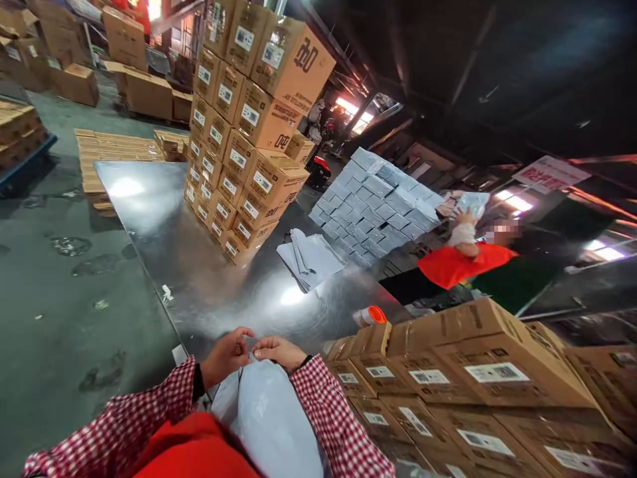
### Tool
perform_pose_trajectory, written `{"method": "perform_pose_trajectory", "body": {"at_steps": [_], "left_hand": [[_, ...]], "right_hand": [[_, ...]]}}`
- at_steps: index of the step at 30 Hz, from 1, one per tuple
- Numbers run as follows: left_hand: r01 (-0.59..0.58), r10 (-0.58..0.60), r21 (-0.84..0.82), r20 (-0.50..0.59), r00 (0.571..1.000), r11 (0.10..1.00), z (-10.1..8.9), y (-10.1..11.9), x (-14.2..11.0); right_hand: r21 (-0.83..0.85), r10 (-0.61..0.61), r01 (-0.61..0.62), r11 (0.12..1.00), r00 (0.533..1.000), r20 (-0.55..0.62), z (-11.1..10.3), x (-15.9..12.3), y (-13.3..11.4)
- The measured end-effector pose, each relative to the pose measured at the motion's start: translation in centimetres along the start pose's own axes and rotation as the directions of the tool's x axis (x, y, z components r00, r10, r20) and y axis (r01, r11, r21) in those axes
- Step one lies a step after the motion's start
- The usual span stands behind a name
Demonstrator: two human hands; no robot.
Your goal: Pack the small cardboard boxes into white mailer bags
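a broad steel table (164, 219) is seen stretching away from the person, its left edge running beside bare concrete floor (60, 279); the shiny middle of the top is left open between the stacks. at the near edge, a grey plastic mailing bag (271, 411) is held against the body, its long axis pointing away toward the table, its mouth at the far end. the mouth is pinched by the left hand (226, 355) and the right hand (279, 350), fingertips closed narrowly on the smooth, glossy film, the two hands almost touching. checked red-and-white sleeves are worn. just to the right, labelled cardboard boxes (462, 378) are packed close, square-edged and matt. farther off, a tall carton stack (249, 126), flat grey bags (311, 257) and a block of wrapped grey parcels (375, 206) are set on the table. another person in red (460, 262) is seen beyond.
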State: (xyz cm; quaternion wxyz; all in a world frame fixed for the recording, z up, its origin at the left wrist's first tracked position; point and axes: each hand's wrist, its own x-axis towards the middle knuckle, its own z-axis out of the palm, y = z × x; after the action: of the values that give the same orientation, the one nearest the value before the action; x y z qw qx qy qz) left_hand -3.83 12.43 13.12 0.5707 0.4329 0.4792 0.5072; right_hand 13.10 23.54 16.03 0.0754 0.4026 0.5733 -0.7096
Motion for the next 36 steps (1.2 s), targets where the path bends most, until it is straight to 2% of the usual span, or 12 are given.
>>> {"method": "perform_pose_trajectory", "body": {"at_steps": [5, 9, 16, 23, 30, 36], "left_hand": [[-0.023, 0.023, 0.007, -0.058, 0.998, 1.000, 0.1, 0.0, -0.1], [-0.015, 0.018, 0.033, -0.072, 0.997, 0.999, 0.2, -0.2, 0.0], [-0.017, 0.022, 0.072, -0.074, 0.997, 0.997, 0.2, -0.1, -0.3], [-0.052, 0.058, 0.088, -0.075, 0.995, 0.995, 0.2, 0.5, -0.6], [-0.045, 0.055, 0.118, -0.080, 0.995, 0.992, 0.3, 0.8, -0.6], [-0.045, 0.055, 0.149, -0.068, 0.996, 0.988, 0.5, 0.7, -0.3]], "right_hand": [[0.123, -0.008, 0.011, 0.992, 1.000, -0.020, 0.5, 0.1, -0.1], [0.112, -0.003, 0.003, 0.994, 1.000, 0.002, 0.7, 0.0, -0.4], [0.112, -0.024, 0.027, 0.993, 0.999, -0.034, 0.7, 0.1, -0.3], [0.011, -0.050, 0.050, 0.999, 0.999, 0.005, 0.4, 0.6, 0.0], [-0.046, -0.117, 0.113, 0.993, 0.988, -0.104, 1.4, -0.3, -1.1], [-0.099, -0.111, 0.090, 0.991, 0.965, -0.239, 1.2, -0.4, -1.2]]}}
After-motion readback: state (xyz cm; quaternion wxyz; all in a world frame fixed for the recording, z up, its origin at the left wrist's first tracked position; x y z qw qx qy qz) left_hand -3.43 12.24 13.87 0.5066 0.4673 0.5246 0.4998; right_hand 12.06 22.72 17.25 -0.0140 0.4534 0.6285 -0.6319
